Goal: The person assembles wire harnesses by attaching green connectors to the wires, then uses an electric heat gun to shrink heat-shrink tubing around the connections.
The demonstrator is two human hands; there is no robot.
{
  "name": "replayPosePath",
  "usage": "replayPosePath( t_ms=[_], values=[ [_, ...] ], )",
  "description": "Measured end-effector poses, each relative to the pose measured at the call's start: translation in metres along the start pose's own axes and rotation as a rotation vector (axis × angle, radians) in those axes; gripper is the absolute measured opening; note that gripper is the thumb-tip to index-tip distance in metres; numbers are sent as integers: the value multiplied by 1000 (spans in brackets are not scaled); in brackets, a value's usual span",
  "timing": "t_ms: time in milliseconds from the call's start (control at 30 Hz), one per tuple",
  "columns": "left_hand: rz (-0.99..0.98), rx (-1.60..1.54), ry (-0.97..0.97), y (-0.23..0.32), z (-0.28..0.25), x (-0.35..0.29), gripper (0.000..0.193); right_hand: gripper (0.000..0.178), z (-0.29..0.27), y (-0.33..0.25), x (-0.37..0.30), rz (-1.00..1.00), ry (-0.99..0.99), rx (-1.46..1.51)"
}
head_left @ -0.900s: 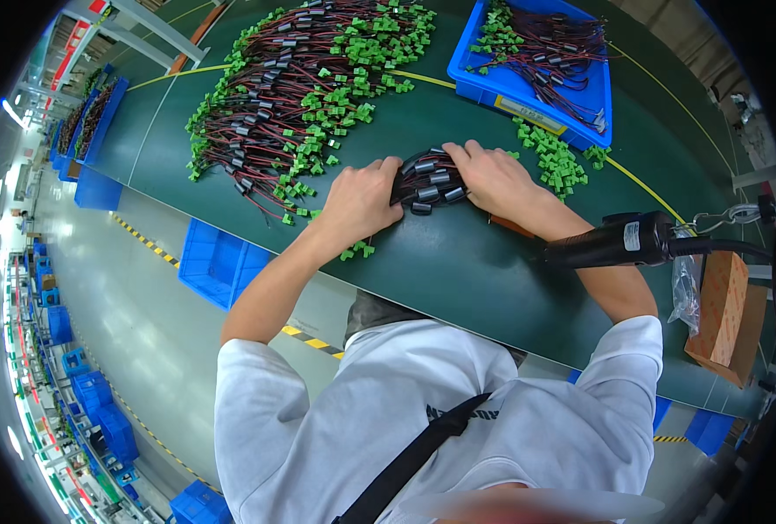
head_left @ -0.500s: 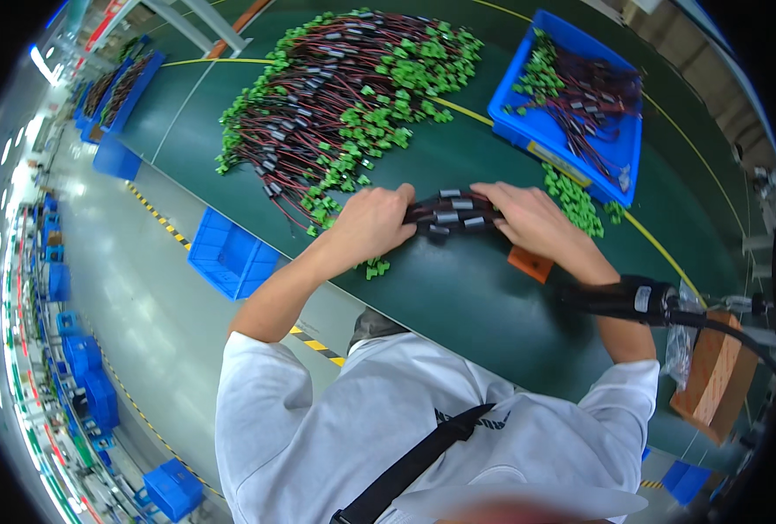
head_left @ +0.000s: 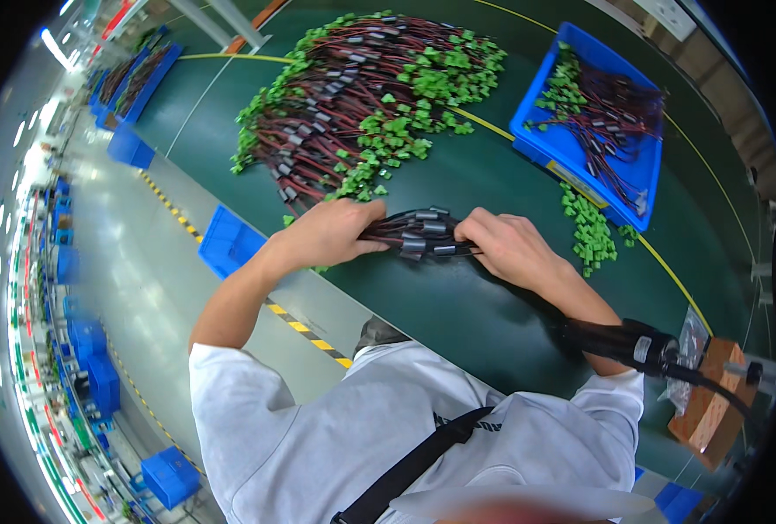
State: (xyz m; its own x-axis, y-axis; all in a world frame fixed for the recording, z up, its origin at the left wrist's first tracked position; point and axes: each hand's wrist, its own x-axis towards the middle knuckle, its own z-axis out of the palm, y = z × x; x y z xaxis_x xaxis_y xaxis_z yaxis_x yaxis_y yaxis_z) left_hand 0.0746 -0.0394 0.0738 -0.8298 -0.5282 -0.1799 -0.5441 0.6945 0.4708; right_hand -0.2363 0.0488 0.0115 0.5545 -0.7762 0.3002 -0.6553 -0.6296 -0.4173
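A bundle of dark red and black wire harnesses (head_left: 423, 231), with grey-black sleeves bunched along it, is stretched level between my two hands above the green tabletop. My left hand (head_left: 340, 231) is closed round the bundle's left end. The right end is gripped by my right hand (head_left: 512, 251), fingers curled over the wires. Both bundle ends are hidden inside or behind the hands. Beyond my left hand lies a large heap of similar harnesses (head_left: 344, 96) with green connectors at the ends.
Far right stands a blue bin (head_left: 571, 182) of more harnesses. Loose green connectors (head_left: 591, 231) lie beside it. A black cylindrical tool with a cord (head_left: 624, 341) crosses my right forearm. Near right is a cardboard box (head_left: 710, 406). A blue crate (head_left: 226, 240) stands past the table's left edge.
Both hands have shifted left and slightly nearer with the bundle, and its sleeves sit closer together. The orange block near my right hand is now out of sight. The view has shifted slightly.
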Motion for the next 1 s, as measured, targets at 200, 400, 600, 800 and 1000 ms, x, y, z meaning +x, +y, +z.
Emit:
replayPosePath(
  t_ms=[200,400,600,800,1000],
  values=[
    [-71,187,-9,10,9,7,43,41,8,-5,-1,51,-35,-356],
    [-5,162,-84,18,12,23,51,58,4,11,-16,73,-84,-409],
    [-16,152,-76,11,31,26,45,55,0,14,-16,25,-87,-557],
    [-45,282,42,12,32,19,17,54,-12,17,-20,-167,-34,-463],
    [139,767,221,13,-5,5,14,41,4,26,-11,-131,54,-80]
  ],
)
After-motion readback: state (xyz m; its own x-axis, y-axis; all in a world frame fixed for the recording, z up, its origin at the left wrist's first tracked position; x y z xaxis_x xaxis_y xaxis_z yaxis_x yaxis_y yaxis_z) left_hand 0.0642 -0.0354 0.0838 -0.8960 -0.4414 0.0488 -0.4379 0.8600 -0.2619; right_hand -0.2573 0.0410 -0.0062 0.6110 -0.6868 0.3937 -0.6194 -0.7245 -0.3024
